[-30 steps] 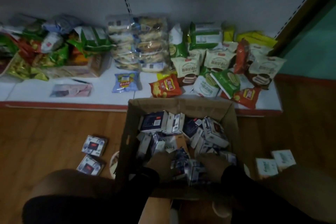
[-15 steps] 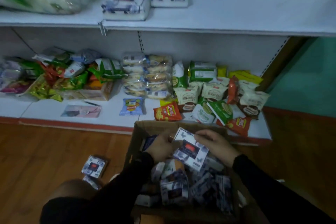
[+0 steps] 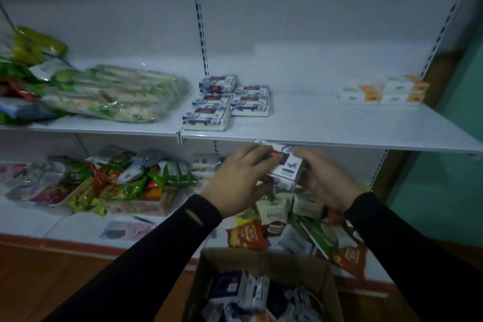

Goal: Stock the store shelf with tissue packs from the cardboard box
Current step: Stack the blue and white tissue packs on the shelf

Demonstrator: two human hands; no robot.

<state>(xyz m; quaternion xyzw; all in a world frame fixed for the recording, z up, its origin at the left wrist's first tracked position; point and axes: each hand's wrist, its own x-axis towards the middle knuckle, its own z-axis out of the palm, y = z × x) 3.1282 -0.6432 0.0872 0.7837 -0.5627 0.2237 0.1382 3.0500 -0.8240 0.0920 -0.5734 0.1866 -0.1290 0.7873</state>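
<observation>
A white tissue pack (image 3: 283, 165) with dark and red print is held between both hands, just below the front edge of the white middle shelf (image 3: 339, 136). My left hand (image 3: 239, 181) grips its left side and my right hand (image 3: 322, 178) grips its right side. More packs seem stacked under it, partly hidden by my fingers. On the shelf lie several tissue packs (image 3: 224, 102) of the same kind, in two short rows. The open cardboard box (image 3: 261, 264) stands on the floor below my arms, with several packs (image 3: 235, 287) inside.
A large clear bag of green-wrapped goods (image 3: 115, 94) lies on the shelf's left part. White and orange packs (image 3: 381, 91) sit at its back right. Snack bags (image 3: 125, 178) crowd the bottom shelf. A green wall (image 3: 449, 138) stands to the right, wooden floor (image 3: 39, 282) below.
Both hands went from reaching into the box to lifting tissue packs out and up toward the middle shelf's edge. The view has tilted upward from the box to the shelves.
</observation>
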